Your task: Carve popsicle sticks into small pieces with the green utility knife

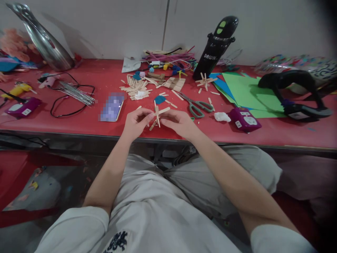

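My left hand (pixel 136 122) and my right hand (pixel 178 123) meet at the near edge of the red table (pixel 86 119). Together they pinch a small cross of wooden craft sticks (pixel 158 116), held just above the table edge. The left fingers grip its left end, the right fingers its right side. Beyond them lies a heap of loose craft sticks (pixel 137 88) and a blue paper scrap (pixel 159 99).
Green-handled scissors (pixel 197 105) lie right of my hands, then a white lump (pixel 222 116) and a purple punch (pixel 244 119). A phone (pixel 112 106) lies to the left. Green and blue paper sheets (pixel 247 93), a black bottle (pixel 216 47), pipe cleaners (pixel 171 58) and a glue gun (pixel 17 90) sit farther off.
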